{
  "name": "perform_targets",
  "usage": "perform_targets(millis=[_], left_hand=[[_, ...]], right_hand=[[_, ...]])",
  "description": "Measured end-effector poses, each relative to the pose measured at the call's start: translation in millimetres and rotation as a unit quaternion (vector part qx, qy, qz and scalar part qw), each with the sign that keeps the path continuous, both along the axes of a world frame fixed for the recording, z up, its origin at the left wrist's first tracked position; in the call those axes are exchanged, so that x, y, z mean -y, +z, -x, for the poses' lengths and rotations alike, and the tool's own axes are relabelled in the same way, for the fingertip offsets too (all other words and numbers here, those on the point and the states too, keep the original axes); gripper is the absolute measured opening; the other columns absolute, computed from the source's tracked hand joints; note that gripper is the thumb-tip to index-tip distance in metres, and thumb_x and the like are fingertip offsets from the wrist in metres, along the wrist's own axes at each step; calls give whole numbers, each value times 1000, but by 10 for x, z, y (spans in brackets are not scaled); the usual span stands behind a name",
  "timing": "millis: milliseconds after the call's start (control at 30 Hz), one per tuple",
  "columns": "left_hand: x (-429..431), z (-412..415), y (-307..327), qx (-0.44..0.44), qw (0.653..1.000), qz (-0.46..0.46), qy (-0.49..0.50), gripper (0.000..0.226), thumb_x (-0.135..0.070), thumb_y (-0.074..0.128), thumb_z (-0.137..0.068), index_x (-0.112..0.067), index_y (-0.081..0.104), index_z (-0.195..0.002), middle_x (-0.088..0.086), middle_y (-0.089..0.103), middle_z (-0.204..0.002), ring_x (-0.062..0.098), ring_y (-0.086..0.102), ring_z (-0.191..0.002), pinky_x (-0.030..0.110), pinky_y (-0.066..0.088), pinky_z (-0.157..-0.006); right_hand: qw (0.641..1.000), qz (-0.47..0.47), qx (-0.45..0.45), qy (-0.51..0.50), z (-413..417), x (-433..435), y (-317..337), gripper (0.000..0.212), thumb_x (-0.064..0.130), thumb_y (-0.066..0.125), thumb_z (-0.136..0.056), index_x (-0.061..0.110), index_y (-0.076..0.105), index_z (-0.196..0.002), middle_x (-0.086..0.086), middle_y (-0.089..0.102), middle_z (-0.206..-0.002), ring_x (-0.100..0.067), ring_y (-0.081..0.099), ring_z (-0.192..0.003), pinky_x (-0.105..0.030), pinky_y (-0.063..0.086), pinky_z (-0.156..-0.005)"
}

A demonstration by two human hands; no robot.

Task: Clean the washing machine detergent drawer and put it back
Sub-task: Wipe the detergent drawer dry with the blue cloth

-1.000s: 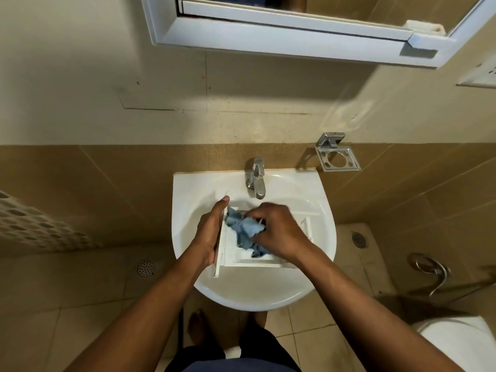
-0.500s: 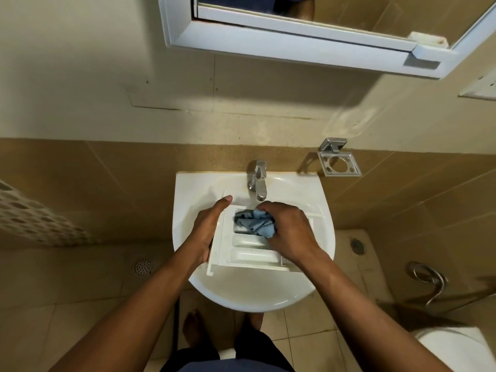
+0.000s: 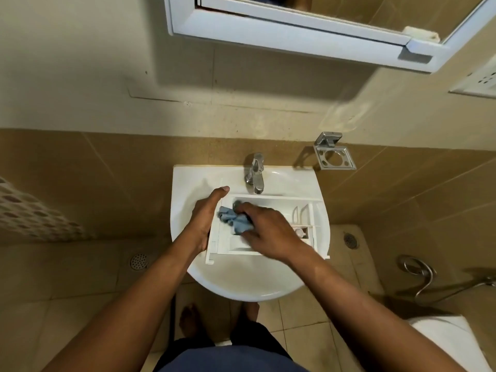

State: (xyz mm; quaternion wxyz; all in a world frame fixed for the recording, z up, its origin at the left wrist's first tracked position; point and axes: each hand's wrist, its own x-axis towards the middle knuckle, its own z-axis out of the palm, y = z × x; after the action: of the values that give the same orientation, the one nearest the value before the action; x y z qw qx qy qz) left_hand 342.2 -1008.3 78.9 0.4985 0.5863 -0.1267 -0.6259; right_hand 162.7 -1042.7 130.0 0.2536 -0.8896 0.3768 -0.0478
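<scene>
A white moulded-plastic detergent drawer (image 3: 279, 208), rectangular and split by thin ribs into smooth compartments, lies across the bowl of a glossy white ceramic wash basin (image 3: 241, 288), its far wall just below the spout of a chrome pillar tap (image 3: 256, 173). A crumpled, soft blue cloth (image 3: 230, 218) sits bunched in the drawer's left compartment. On the brown tiled wall to the right of the tap hangs a square chrome holder (image 3: 334, 155), and a white-framed mirror cabinet (image 3: 295, 30) juts out above. A round metal floor drain (image 3: 138, 261) lies left of the basin. The right forearm crosses the drawer's near right corner and hides part of it. The left hand (image 3: 206, 213) clasps the drawer's left end, thumb stretched along its far corner, its grip closed on the plastic. The right hand (image 3: 268, 229) reaches palm down, its grip curled round the cloth and pressing it into the compartment.
</scene>
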Motion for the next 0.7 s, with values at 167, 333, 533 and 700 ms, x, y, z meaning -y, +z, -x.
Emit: perform_targets(millis=[167,333,533,700], left_hand=[[-34,-89,88,14,1000,9,5,43,-52,72,-89,-16,76,-112,15,80,-100,34,78,-92,40,62,-81],[-67,-16,185,30,999,17,-7,39,-54,68,-91,-19,76,-107,13,80,-95,29,79,-85,35,60,-73],[-103,24,148,49,999,14,-19,33,-56,68,-91,-26,70,-103,6,77,-99,26,74,-93,40,59,-87],[-178,-12,81,38,999,13,-25,50,-61,71,-87,-20,72,-114,13,78,-104,37,75,-99,59,57,-98]], right_hand=[[986,-151,66,-29,98,9,56,37,53,48,-106,31,68,-128,9,73,-121,-9,67,-107,-32,54,-91],[999,-45,-2,-5,-28,57,-61,28,34,67,-97,29,65,-125,4,73,-117,-21,66,-105,-34,53,-85],[992,69,-84,67,210,125,-12,38,29,71,-86,30,61,-123,1,72,-114,-27,65,-102,-35,50,-74],[984,-24,-163,63,511,247,145,33,26,74,-83,33,65,-114,4,73,-108,-25,66,-96,-36,52,-73]])
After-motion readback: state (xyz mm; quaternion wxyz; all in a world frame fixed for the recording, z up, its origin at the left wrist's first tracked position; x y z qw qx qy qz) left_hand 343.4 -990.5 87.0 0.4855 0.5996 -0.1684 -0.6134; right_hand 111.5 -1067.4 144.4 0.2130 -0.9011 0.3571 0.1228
